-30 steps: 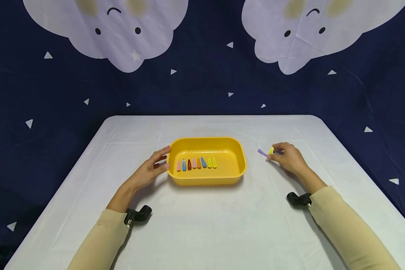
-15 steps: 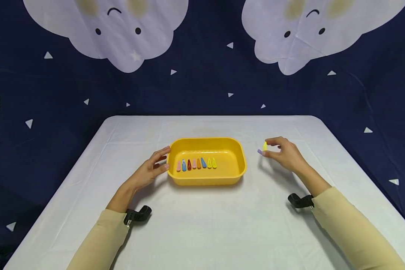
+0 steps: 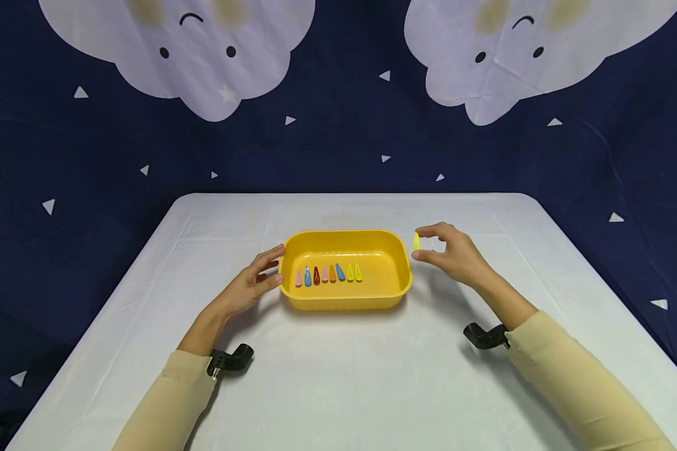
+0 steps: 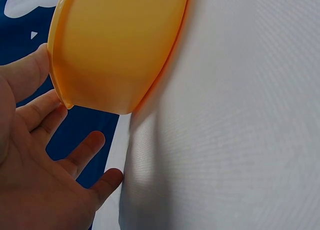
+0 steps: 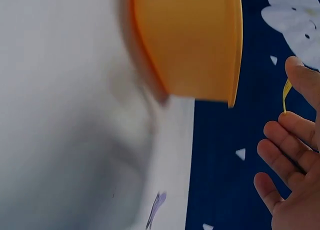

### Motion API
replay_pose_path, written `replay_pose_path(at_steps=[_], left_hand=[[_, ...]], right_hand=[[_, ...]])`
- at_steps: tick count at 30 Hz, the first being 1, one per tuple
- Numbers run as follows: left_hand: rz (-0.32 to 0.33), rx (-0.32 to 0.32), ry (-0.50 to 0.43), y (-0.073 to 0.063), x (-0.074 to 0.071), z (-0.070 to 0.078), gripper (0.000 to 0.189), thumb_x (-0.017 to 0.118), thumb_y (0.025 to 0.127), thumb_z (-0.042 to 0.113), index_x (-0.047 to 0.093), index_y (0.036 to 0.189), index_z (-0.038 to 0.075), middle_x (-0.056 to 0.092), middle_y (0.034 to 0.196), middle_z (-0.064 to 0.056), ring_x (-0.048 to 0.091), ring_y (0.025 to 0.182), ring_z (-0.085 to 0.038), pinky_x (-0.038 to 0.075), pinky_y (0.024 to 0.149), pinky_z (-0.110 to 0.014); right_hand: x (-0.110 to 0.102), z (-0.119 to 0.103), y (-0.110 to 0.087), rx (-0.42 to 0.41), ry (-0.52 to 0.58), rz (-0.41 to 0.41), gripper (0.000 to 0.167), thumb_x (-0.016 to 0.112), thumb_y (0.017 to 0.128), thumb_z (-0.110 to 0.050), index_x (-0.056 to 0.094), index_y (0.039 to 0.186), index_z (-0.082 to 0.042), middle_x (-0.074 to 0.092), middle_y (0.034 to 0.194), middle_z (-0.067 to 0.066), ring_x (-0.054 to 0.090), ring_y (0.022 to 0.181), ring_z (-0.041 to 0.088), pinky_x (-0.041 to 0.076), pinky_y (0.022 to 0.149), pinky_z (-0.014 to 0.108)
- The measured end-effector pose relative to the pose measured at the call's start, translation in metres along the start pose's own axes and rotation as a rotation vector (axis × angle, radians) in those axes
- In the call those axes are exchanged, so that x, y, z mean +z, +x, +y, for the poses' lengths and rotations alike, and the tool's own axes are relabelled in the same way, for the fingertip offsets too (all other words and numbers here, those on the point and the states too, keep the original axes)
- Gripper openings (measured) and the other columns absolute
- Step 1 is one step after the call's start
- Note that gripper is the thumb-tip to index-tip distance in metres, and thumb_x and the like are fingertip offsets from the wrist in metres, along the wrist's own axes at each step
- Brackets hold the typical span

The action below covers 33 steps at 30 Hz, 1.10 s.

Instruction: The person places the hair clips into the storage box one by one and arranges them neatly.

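Note:
My right hand (image 3: 457,254) pinches a yellow hair clip (image 3: 416,242) between thumb and index fingertip, just outside the right rim of the yellow tray (image 3: 346,303). In the right wrist view the yellow clip shows edge-on between those fingertips. My left hand (image 3: 252,282) touches the tray's left rim with thumb and fingertips, the fingers spread. Inside the tray a row of hair clips lies side by side: a pink clip (image 3: 299,277) at the left end, then blue, red, pink, orange and blue ones, and two yellow clips (image 3: 354,272) at the right end.
A purple hair clip (image 5: 157,204) lies on the white tablecloth (image 5: 172,155) in the right wrist view; the right hand hides it in the head view. Behind the table hangs a dark blue cloth (image 3: 338,150) with clouds and small triangles.
My right hand has lifted the yellow clip and carried it left to the tray's right rim, leaving the purple clip on the tablecloth. The left hand and tray stay in place.

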<state>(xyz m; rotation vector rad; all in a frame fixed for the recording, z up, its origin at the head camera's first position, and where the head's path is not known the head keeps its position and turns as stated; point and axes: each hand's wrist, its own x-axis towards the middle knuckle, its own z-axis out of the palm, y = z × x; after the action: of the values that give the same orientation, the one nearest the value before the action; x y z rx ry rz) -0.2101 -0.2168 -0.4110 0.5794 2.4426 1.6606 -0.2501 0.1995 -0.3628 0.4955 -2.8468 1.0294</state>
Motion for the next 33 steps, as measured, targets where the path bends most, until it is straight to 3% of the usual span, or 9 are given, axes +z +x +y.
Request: replay_pose_path(at_steps=[12, 18, 33], left_hand=[[0.004, 0.006, -0.013, -0.002, 0.001, -0.002, 0.059, 0.057, 0.095, 0.018, 0.032, 0.147, 0.011, 0.017, 0.158, -0.011, 0.027, 0.138, -0.043, 0.023, 0.114, -0.059], [0.020, 0.051, 0.030, -0.002, 0.001, -0.006, 0.058, 0.056, 0.095, 0.023, 0.033, 0.147, 0.010, 0.020, 0.156, -0.014, 0.031, 0.134, -0.044, 0.028, 0.110, -0.058], [0.007, 0.006, -0.010, 0.000, 0.000, -0.004, 0.057, 0.055, 0.095, 0.015, 0.031, 0.147, 0.009, 0.018, 0.158, -0.012, 0.027, 0.138, -0.043, 0.023, 0.114, -0.058]], right_hand=[[0.028, -0.024, 0.013, -0.067, 0.008, -0.059, 0.059, 0.073, 0.079, -0.043, 0.058, 0.127, -0.013, 0.057, 0.131, 0.007, 0.046, 0.129, 0.031, 0.033, 0.110, 0.053], [0.040, -0.034, 0.019, -0.094, -0.020, -0.079, 0.054, 0.073, 0.080, -0.039, 0.059, 0.125, -0.012, 0.058, 0.130, 0.008, 0.047, 0.127, 0.030, 0.027, 0.112, 0.052], [0.064, -0.038, 0.033, -0.129, -0.105, -0.086, 0.047, 0.075, 0.079, -0.033, 0.064, 0.117, -0.007, 0.067, 0.118, 0.010, 0.055, 0.119, 0.029, 0.026, 0.104, 0.046]])
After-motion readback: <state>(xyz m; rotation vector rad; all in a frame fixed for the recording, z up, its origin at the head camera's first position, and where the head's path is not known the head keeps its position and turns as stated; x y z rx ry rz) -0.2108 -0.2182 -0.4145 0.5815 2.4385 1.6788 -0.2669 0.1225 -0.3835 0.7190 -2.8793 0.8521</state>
